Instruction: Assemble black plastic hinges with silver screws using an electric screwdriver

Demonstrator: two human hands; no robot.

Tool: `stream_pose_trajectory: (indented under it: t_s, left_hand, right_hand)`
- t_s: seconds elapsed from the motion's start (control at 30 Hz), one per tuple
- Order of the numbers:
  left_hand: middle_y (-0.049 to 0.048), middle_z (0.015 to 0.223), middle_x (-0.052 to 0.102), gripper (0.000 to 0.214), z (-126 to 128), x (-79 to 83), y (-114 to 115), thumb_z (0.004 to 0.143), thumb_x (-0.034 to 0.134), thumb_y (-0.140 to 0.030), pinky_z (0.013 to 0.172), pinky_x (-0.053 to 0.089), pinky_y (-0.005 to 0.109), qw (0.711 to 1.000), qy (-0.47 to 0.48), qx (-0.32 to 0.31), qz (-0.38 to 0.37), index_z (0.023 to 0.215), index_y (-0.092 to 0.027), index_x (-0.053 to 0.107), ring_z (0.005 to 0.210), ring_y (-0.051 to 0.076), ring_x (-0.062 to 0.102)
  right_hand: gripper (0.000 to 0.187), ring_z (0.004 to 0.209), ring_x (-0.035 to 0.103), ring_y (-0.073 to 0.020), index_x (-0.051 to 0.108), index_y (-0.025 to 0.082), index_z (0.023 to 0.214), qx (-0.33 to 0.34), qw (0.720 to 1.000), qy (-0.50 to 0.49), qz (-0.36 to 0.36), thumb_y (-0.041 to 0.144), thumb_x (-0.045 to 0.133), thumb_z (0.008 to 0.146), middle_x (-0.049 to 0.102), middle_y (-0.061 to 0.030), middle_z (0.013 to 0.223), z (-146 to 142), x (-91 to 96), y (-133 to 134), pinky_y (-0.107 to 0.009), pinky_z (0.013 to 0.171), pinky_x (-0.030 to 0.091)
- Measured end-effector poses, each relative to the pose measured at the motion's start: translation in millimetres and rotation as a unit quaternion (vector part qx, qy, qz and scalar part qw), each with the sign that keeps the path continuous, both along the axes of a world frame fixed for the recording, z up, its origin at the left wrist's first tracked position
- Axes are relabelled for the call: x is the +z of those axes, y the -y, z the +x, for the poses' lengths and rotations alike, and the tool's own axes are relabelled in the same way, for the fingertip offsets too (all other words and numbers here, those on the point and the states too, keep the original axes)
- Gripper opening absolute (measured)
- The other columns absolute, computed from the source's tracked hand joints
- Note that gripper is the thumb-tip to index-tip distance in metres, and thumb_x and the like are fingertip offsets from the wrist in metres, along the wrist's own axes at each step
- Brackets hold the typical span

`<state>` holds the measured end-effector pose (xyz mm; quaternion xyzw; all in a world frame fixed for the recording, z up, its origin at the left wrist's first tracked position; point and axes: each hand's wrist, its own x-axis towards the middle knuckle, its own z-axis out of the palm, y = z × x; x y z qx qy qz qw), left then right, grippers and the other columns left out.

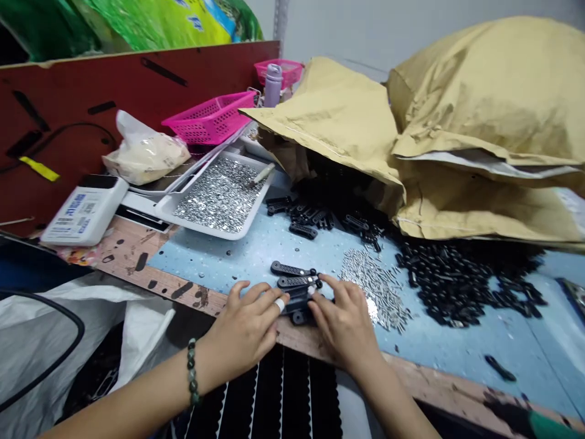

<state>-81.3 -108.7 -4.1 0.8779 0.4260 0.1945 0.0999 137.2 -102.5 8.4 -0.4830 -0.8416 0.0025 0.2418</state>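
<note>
My left hand (244, 326) and my right hand (342, 323) rest at the near edge of the blue worktop (256, 253), fingers curled around a small row of black plastic strips (297, 286) lying side by side between them. The left index finger wears a white tape band and the left wrist a green bead bracelet. Just right of my right hand lies a heap of small silver pins (377, 286). Which strip each hand grips is partly hidden by the fingers.
A large pile of black plastic parts (461, 280) spills from tan paper sacks (457, 128) at right. A white tray of silver pieces (219, 195), pink baskets (210, 119), a white device (85, 210) and a red board (91, 103) stand at left. Black scalloped strips (283, 396) hang below.
</note>
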Motion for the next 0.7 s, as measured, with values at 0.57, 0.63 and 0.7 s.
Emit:
stream_pose_trajectory:
  t_s: [0.57,0.63,0.7]
  left_hand:
    - [0.0032,0.142,0.043,0.04,121.3,-101.3,68.4,0.091,0.055,-0.024,0.101,0.036,0.039,0.918,-0.075,-0.383,-0.078,0.129,-0.022,0.045,0.13,0.021,0.037]
    - [0.0029,0.142,0.043,0.04,126.2,-103.4,67.8,0.091,0.056,-0.025,0.103,0.034,0.04,0.918,-0.073,-0.383,-0.079,0.129,-0.024,0.046,0.13,0.022,0.036]
    - [0.0033,0.141,0.043,0.042,126.2,-102.0,69.1,0.089,0.058,-0.024,0.102,0.034,0.04,0.919,-0.069,-0.379,-0.081,0.129,-0.024,0.045,0.13,0.022,0.036]
  right_hand:
    - [0.036,0.083,0.061,-0.0255,0.051,0.019,0.107,-0.396,0.886,-0.174,-0.167,0.044,0.06,0.084,0.058,-0.0109,0.097,28.6,-117.1,233.7,-0.04,0.073,0.053]
    - [0.036,0.079,0.06,-0.0249,0.051,0.018,0.104,-0.428,0.871,-0.188,-0.152,0.046,0.059,0.083,0.058,-0.0107,0.094,29.6,-118.6,231.2,-0.039,0.069,0.053]
    - [0.034,0.074,0.06,-0.0237,0.052,0.018,0.101,-0.449,0.857,-0.204,-0.149,0.046,0.059,0.083,0.058,-0.0095,0.089,30.3,-122.6,230.3,-0.038,0.065,0.053]
